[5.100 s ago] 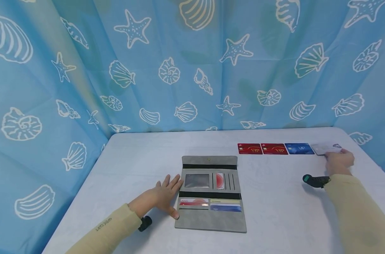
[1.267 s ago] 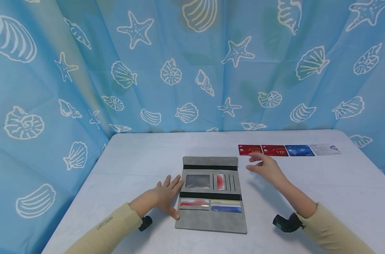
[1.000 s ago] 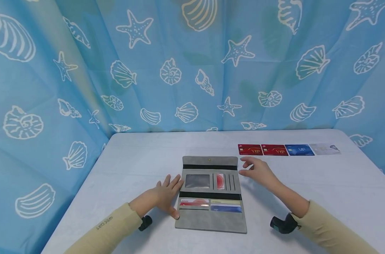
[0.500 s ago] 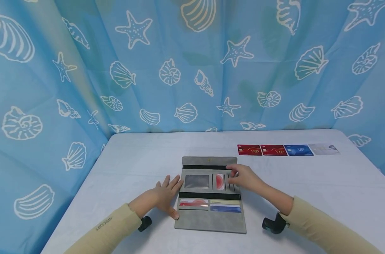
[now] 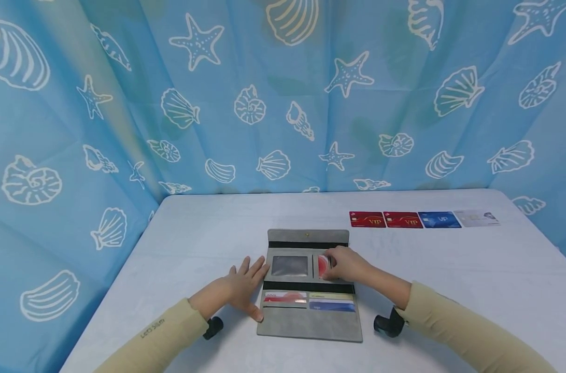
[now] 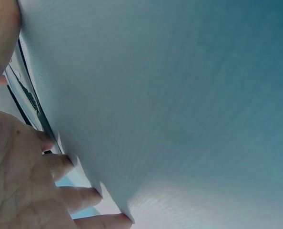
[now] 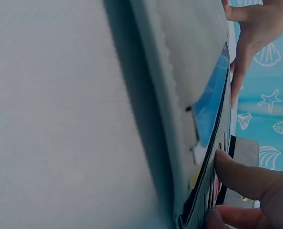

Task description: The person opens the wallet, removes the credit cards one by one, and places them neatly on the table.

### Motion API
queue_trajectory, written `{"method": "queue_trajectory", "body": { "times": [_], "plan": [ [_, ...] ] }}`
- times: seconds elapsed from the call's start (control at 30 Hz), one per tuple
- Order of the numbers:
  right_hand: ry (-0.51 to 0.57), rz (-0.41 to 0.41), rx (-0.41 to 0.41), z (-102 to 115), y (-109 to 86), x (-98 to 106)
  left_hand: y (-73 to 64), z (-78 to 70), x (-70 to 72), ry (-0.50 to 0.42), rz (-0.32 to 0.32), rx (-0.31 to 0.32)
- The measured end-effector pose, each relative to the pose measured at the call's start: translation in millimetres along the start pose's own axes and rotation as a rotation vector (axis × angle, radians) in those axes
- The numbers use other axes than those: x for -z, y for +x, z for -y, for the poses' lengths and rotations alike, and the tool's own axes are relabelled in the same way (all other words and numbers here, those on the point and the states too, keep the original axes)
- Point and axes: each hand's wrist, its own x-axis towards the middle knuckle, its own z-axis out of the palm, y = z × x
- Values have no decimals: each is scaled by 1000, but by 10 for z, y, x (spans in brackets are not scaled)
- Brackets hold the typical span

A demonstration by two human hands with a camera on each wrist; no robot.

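A grey long wallet (image 5: 308,325) lies unfolded on the white table, with a clear window (image 5: 289,266) and card slots. My left hand (image 5: 240,290) rests flat beside its left edge, fingers spread and fingertips touching that edge. My right hand (image 5: 347,264) has come over the upper panel; thumb and index finger pinch a red-and-white card (image 5: 322,266) at its top and bottom edges. That card sits in a slot, partly covered by the fingers. In the right wrist view the thumb (image 7: 246,176) and a finger lie against the panel. Lower pockets hold a red-and-white card (image 5: 285,297) and a blue card (image 5: 331,306).
Behind and right of the wallet, a row holds two red VIP cards (image 5: 367,219) (image 5: 403,219), a blue VIP card (image 5: 439,219) and a whitish card (image 5: 477,218). A blue curtain with shells (image 5: 283,103) hangs behind the table (image 5: 208,228).
My right hand has let go of the whitish card at the row's right end, then moved left and down to the red-and-white card in the wallet. The left hand has stayed put.
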Motion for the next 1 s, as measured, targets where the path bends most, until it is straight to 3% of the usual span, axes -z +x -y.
{"method": "queue_trajectory", "body": {
  "times": [0.47, 0.73, 1.0],
  "plan": [
    [160, -7, -110, 50, 47, -25, 25, 4, -22, -8, -11, -7],
    [317, 13, -128, -49, 72, 12, 13, 4, -21, 29, -23, -15],
    [404, -11, -225, -126, 25, 45, -6, -10, 11, 25, -9, -8]
  ]
}}
